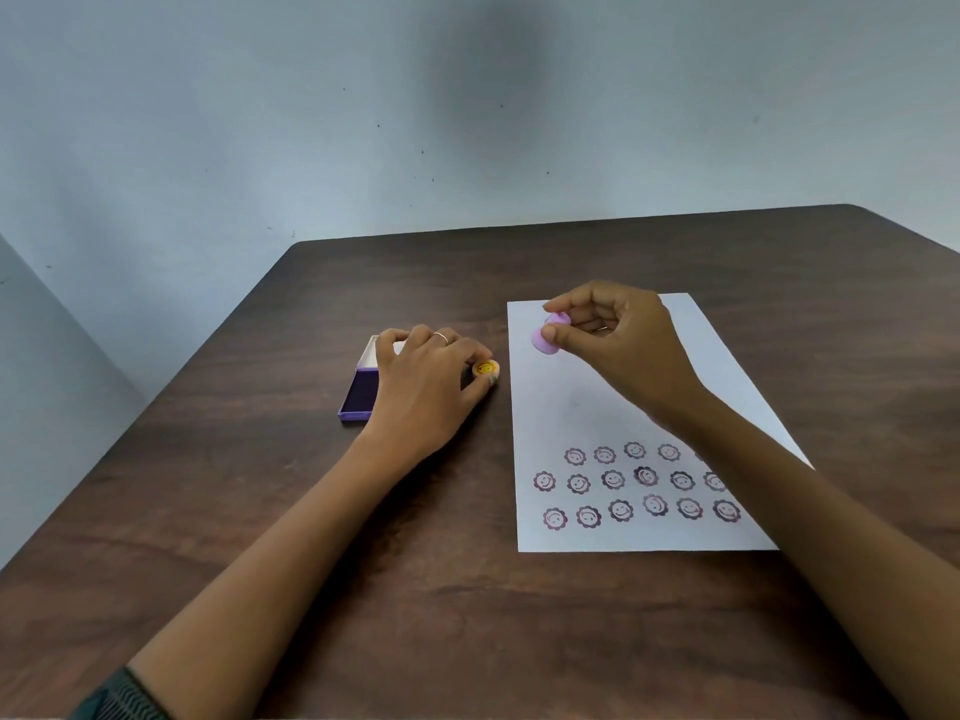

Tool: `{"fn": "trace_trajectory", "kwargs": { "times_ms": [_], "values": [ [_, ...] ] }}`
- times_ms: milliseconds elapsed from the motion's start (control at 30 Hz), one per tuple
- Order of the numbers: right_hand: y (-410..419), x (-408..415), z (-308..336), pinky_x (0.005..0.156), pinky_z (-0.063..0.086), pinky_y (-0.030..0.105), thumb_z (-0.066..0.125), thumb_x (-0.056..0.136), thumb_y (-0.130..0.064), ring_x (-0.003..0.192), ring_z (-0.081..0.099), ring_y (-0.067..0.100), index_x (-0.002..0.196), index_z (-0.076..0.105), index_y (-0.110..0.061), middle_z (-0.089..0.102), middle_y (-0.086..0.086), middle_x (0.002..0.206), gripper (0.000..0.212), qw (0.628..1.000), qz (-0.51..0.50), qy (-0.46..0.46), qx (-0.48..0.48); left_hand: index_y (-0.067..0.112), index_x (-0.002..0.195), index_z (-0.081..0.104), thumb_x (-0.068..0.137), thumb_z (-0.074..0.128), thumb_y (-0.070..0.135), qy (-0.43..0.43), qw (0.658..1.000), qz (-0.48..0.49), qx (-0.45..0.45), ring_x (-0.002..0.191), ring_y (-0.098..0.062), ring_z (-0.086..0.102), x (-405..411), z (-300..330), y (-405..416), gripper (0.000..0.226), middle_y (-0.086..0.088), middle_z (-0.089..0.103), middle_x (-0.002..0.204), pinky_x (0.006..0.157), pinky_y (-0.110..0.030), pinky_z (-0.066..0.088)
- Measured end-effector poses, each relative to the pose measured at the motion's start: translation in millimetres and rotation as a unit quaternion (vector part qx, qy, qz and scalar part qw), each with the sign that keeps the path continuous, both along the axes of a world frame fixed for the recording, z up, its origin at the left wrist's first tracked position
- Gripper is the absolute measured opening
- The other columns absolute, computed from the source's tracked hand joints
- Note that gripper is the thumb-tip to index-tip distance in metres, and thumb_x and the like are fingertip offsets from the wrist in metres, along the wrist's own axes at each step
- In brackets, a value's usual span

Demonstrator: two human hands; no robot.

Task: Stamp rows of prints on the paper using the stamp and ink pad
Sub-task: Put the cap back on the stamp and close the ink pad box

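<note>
A white sheet of paper point(587, 407) lies on the dark wooden table, with three rows of purple smiley-flower prints point(631, 485) across its near half. My right hand point(618, 335) hovers over the paper's far left corner and pinches a small lilac stamp piece point(545, 337) between thumb and fingers. My left hand point(426, 376) rests on the table left of the paper, fingertips closed on a small round yellow smiley stamp point(487, 368). Beneath that hand sits the open purple ink pad point(359, 394), partly hidden, its white lid raised behind.
The brown wooden table point(311, 511) stretches toward me between my forearms. Its far edge meets a pale blue-grey wall point(363, 122). My right forearm crosses the paper's right edge and hides the ends of the print rows.
</note>
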State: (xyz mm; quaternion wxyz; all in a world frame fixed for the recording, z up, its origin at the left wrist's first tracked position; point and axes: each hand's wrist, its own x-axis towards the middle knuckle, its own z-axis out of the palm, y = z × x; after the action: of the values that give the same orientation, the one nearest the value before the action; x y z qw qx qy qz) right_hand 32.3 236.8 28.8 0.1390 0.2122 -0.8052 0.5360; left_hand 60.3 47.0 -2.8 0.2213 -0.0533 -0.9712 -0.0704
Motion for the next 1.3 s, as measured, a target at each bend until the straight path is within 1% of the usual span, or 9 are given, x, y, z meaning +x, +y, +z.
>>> {"fn": "trace_trajectory", "kwargs": {
  "times_ms": [200,333,400,433,500,600,800,1133,1300],
  "values": [
    [0.6,1.3,0.2,0.068,0.048,0.002,0.072,0.079,-0.014,0.076,0.064,0.007,0.102,0.068,-0.005,0.068,0.002,0.092,0.026,1.0,-0.004,-0.002,-0.001,0.034,0.103,0.062,0.09,0.049,0.048,0.045,0.997,-0.007,0.055,0.108,-0.014,0.051,0.4,-1.1,0.3,0.023,0.011,0.067,0.108,0.091,-0.034,0.016],
    [1.4,1.3,0.1,0.065,0.047,0.0,0.072,0.079,-0.015,0.074,0.062,0.003,0.101,0.067,-0.006,0.067,0.0,0.091,0.025,1.0,-0.012,-0.008,-0.012,0.037,0.096,0.063,0.088,0.054,0.048,0.071,0.977,-0.006,0.201,0.095,-0.007,0.056,2.7,5.4,8.1,0.016,0.022,0.064,0.097,0.085,-0.03,0.023],
    [2.5,1.1,0.4,0.066,0.049,0.003,0.072,0.078,-0.017,0.077,0.065,0.005,0.101,0.067,-0.009,0.069,0.0,0.091,0.025,0.999,-0.012,-0.026,-0.037,0.034,0.097,0.065,0.087,0.06,0.042,0.065,0.94,-0.04,0.332,0.089,-0.005,0.06,5.0,10.8,10.4,0.014,0.021,0.066,0.095,0.082,-0.028,0.041],
    [3.2,1.4,0.4,0.067,0.051,0.005,0.073,0.077,-0.018,0.078,0.066,0.006,0.1,0.068,-0.01,0.07,0.0,0.09,0.025,0.998,-0.009,-0.039,-0.056,0.03,0.1,0.066,0.087,0.061,0.038,0.057,0.916,-0.059,0.393,0.087,-0.004,0.061,6.8,13.9,11.5,0.016,0.018,0.067,0.096,0.078,-0.021,0.047],
    [4.1,1.5,1.0,0.069,0.054,0.01,0.073,0.077,-0.019,0.08,0.068,0.008,0.1,0.067,-0.012,0.071,0.001,0.092,0.026,0.993,0.003,-0.066,-0.099,0.028,0.103,0.067,0.087,0.063,0.033,0.034,0.874,-0.084,0.477,0.086,0.003,0.061,10.9,19.9,13.7,0.017,0.015,0.069,0.096,0.071,-0.009,0.047],
    [3.6,2.1,1.3,0.072,0.057,0.019,0.072,0.077,-0.016,0.084,0.069,0.014,0.1,0.067,-0.011,0.073,0.008,0.097,0.024,0.98,0.031,-0.112,-0.159,0.032,0.1,0.065,0.088,0.062,0.028,0.0,0.826,-0.104,0.554,0.085,0.003,0.065,13.9,22.1,16.7,0.013,0.017,0.07,0.091,0.071,-0.01,0.049],
    [0.0,3.7,-1.5,0.084,0.057,0.031,0.071,0.078,-0.011,0.093,0.07,0.023,0.097,0.067,-0.014,0.072,0.011,0.101,0.02,0.96,0.064,-0.159,-0.221,0.026,0.107,0.065,0.086,0.063,0.028,-0.038,0.804,-0.11,0.583,0.09,-0.004,0.068,15.3,18.4,20.6,0.021,0.01,0.072,0.1,0.071,-0.016,0.054],
    [-2.3,7.2,-2.4,0.084,0.058,0.033,0.071,0.077,-0.009,0.093,0.07,0.026,0.096,0.068,-0.013,0.072,0.014,0.103,0.02,0.96,0.078,-0.157,-0.218,0.033,0.102,0.065,0.086,0.065,0.025,-0.044,0.805,-0.137,0.576,0.09,-0.002,0.068,16.5,17.4,22.4,0.018,0.017,0.071,0.099,0.068,-0.013,0.052],
    [-2.9,7.5,-2.9,0.088,0.056,0.039,0.07,0.077,-0.006,0.095,0.069,0.029,0.096,0.068,-0.012,0.071,0.017,0.102,0.02,0.958,0.089,-0.159,-0.22,0.032,0.105,0.064,0.085,0.065,0.026,-0.045,0.809,-0.141,0.568,0.091,-0.002,0.068,16.2,17.1,22.5,0.021,0.015,0.07,0.101,0.071,-0.013,0.052]
  ]
}}
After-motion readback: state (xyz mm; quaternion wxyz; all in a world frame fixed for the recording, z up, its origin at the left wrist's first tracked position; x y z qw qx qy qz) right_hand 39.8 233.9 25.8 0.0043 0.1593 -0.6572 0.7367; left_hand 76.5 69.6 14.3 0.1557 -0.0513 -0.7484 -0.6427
